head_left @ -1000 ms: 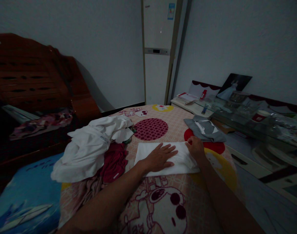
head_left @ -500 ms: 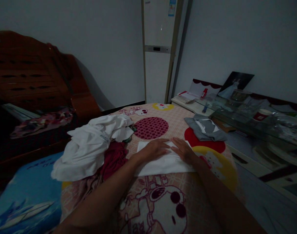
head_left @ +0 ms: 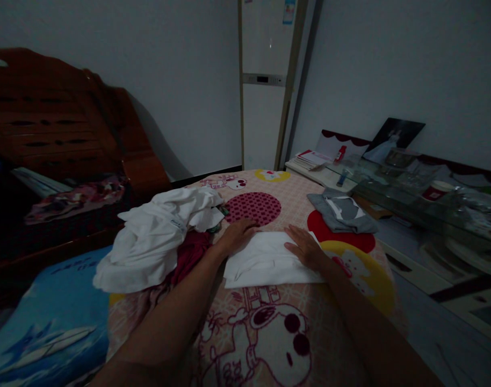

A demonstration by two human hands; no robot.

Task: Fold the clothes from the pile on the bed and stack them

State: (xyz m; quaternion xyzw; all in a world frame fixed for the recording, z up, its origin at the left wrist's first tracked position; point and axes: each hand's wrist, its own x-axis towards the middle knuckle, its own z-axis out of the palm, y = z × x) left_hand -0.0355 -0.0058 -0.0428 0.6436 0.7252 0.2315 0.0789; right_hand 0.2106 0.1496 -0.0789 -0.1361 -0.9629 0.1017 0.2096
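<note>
A folded white cloth (head_left: 269, 260) lies flat on the patterned bedspread (head_left: 265, 344) in front of me. My left hand (head_left: 238, 232) rests at its far left corner, fingers curled over the edge. On the cloth's right part my right hand (head_left: 305, 247) lies flat with fingers stretched out. The room is dim.
A heap of white garments (head_left: 157, 236) over dark red clothes (head_left: 189, 255) sits to the left. A folded grey garment (head_left: 342, 212) lies at the far right of the bed. A cluttered low table (head_left: 410, 188) stands right, a wooden headboard (head_left: 60, 123) left, a tall white unit (head_left: 265, 86) behind.
The cloth has been folded narrower. My left hand slid from its middle to the far left corner. My right hand moved from gripping the right edge to lying flat on it.
</note>
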